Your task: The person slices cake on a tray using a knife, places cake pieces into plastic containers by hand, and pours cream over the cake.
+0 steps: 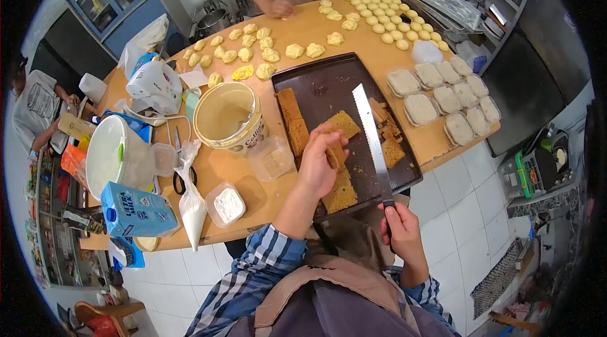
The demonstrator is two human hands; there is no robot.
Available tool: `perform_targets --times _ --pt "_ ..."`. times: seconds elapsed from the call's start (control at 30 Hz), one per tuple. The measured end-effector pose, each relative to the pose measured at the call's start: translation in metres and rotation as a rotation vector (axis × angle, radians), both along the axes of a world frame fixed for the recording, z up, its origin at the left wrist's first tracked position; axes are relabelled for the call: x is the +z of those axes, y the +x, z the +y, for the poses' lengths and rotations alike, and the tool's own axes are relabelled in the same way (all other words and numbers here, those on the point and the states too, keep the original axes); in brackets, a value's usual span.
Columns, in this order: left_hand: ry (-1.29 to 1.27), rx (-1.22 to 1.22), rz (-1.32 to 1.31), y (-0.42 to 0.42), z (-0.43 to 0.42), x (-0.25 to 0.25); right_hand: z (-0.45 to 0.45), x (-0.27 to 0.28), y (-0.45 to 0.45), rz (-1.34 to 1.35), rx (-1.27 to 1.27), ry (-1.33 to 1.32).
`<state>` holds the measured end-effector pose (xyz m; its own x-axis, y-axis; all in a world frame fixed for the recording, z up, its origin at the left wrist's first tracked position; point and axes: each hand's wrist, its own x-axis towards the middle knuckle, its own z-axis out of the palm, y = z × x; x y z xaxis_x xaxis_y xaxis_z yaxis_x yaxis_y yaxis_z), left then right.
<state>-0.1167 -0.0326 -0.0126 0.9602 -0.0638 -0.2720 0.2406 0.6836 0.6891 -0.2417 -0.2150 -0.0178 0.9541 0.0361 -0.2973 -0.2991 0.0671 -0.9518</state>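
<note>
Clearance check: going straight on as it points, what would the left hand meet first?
Likely the cake piece just ahead of the left hand in the tray; height unclear, it may pass above.

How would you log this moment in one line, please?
left hand: holds cake piece over tray; right hand: grips serrated knife, blade over tray; other cake pieces: in tray

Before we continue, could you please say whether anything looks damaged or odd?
Yes: inside the dark tray, broken cake pieces lie jumbled at right, unlike the straight-edged cake strip at left.
</note>
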Motion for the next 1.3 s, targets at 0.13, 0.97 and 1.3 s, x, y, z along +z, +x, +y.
perform_targets --times 0.13,0.97,1.3 --pt "0.367 0.029 -0.095 0.008 -0.009 0.009 -0.007 -0.001 0.001 -0.023 -0.015 -0.078" --pt "0.348 -0.018 -0.281 0.024 -0.013 -0.003 -0.004 -0.017 -0.003 -0.176 -0.028 -0.333" --pt "1.086 0.217 -0.802 0.019 -0.006 -0.007 -0.007 -0.022 -0.006 -0.283 -0.062 -0.418"
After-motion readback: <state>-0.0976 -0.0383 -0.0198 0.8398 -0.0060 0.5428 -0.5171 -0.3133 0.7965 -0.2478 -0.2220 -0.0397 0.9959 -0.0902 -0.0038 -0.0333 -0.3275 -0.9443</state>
